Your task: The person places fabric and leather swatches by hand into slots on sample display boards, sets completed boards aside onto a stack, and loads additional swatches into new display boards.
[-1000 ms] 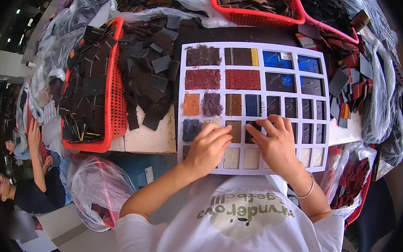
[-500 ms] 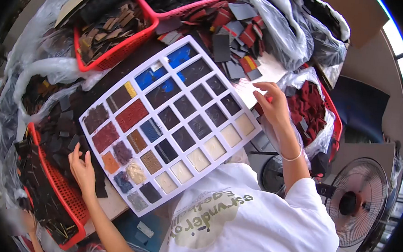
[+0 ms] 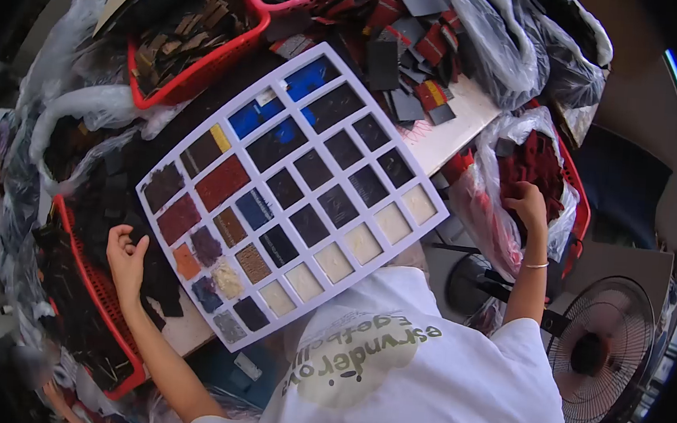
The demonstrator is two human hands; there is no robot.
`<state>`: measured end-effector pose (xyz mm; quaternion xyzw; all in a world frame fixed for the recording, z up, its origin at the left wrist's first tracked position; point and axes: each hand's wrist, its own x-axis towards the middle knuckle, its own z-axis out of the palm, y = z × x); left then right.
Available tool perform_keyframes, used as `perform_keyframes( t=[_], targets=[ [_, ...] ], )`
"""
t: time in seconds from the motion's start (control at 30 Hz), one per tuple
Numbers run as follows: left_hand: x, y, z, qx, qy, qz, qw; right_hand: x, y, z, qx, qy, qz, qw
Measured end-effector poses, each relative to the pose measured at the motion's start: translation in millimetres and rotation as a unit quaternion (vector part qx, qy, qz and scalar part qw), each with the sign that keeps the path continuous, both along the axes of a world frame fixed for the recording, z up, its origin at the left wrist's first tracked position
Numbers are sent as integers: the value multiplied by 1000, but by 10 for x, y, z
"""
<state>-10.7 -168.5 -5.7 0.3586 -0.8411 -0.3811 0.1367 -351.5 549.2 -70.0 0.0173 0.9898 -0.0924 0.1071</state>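
Observation:
A white sample board [image 3: 277,230] lies tilted, its grid holding textured swatches in brown, red, orange, purple, blue and cream; some compartments show blue or dark backing without a swatch. My left hand [image 3: 124,262] is off the board's left edge, above dark pieces [image 3: 160,277], its fingers loosely curled and apart with nothing visible in them. Over at the right, my right hand [image 3: 530,207] reaches into a plastic-lined basket of dark red pieces [image 3: 534,165]. Its fingertips are partly lost against these pieces, so any hold cannot be made out.
A red basket [image 3: 97,292] of dark strips stands at the left, another [image 3: 197,85] of brown pieces at the upper left. Red and grey pieces [image 3: 414,54] lie heaped beyond the board. Plastic bags [image 3: 502,53] are at the upper right, a fan [image 3: 594,351] at the lower right.
The view has swung right. Both hands have left the board's swatches; my right hand has moved out to the red pieces, and my left hand to the board's left, its fingers now more curled.

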Motion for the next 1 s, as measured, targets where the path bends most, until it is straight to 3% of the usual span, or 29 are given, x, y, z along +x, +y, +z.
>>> perform_keyframes(
  t=[0.03,0.1,0.17,0.23,0.33,0.43,0.5,0.57,0.63,0.77,0.9,0.97,1.0],
  targets=[
    [6,59,86,-63,0,42,997,-46,76,-85,-21,-4,-9,1000],
    [21,265,344,-80,63,111,989,-80,142,-88,-61,26,14,998],
    [-5,703,737,44,122,164,978,-198,346,-182,-100,51,10,994],
    [91,1057,841,159,162,114,967,-221,292,32,-154,14,-40,987],
    [190,1625,721,312,127,16,942,-297,318,134,-291,87,-88,949],
    [214,2059,411,407,95,-16,908,-102,-446,572,-442,148,-32,884],
    [171,2240,260,409,87,-20,908,272,-1191,913,-499,69,34,863],
    [153,2333,131,329,78,-31,941,699,-1854,1067,-581,-90,150,795],
    [99,2361,135,231,58,-49,970,1125,-2450,1164,-571,-190,212,770],
    [18,2451,252,79,12,-57,995,1324,-3147,1199,-442,-327,424,720],
    [100,2581,269,4,40,-72,997,1451,-3497,1056,-366,-287,497,733],
    [158,2622,338,-37,41,-157,986,1494,-3535,934,-367,-214,555,715],
    [191,2646,304,-77,42,-179,980,1526,-3519,900,-352,-197,550,731]
  ],
)
